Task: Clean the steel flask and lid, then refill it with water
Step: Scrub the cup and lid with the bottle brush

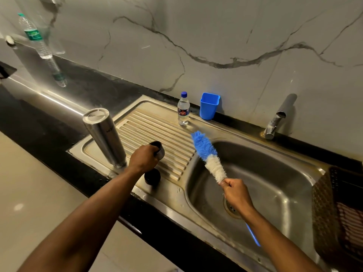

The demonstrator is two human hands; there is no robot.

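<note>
My left hand (141, 158) grips one lid (158, 149) mid-frame; right hand (236, 193) grips one brush (208, 156) over the sink (275, 185). One flask (105, 137) stands inverted on the drainboard (157, 130); two bottles (183, 109), marble wall (216, 36).

Steel drainboard (157, 122) carries upturned flask (105, 137), black lid (152, 176), water bottle (183, 109).

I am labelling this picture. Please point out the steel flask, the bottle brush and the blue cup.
steel flask (105, 137): head view, middle of its upside-down body.
bottle brush (204, 148): head view, blue part of the bristles.
blue cup (208, 107): head view, front wall.
</note>
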